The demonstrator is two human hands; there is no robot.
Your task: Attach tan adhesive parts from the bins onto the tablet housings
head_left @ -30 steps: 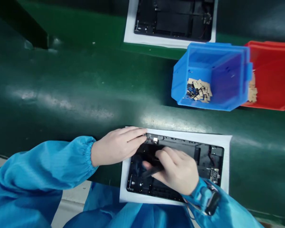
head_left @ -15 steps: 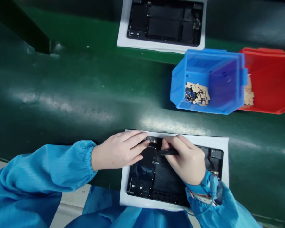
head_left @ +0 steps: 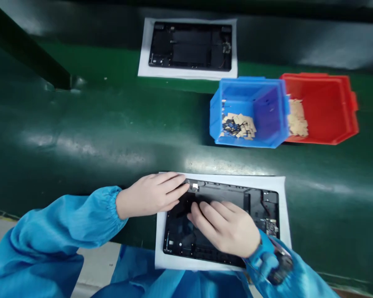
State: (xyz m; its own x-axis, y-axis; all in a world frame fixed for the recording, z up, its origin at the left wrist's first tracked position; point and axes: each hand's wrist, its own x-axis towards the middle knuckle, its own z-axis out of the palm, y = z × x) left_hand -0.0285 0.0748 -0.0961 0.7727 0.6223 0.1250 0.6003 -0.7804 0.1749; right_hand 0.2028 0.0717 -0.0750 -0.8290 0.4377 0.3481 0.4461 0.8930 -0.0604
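A black tablet casing [head_left: 217, 251] with its inside facing up lies on a white sheet [head_left: 236, 179] in front of me. My left hand [head_left: 155, 194] rests over its upper left corner, fingers stretched out and fingertips beside a small white part [head_left: 195, 186]. Over the middle of the casing, my right hand [head_left: 226, 229] has its fingers bent together. A slim black tool [head_left: 184, 215] seems to stick out at its fingertips; it is hard to make out against the black casing, and the grip is mostly hidden.
A second open casing [head_left: 191, 45] lies on another white sheet at the back. Right of centre stand a blue bin [head_left: 251, 142] with small tan pieces and dark wires, and a red bin [head_left: 326, 111] with tan pieces. A dark post [head_left: 31, 51] meets the green bench at left.
My right hand has moved left and slightly down across the casing, the black tool turning leftward with it. My left hand stays at the corner. The whole view has shifted.
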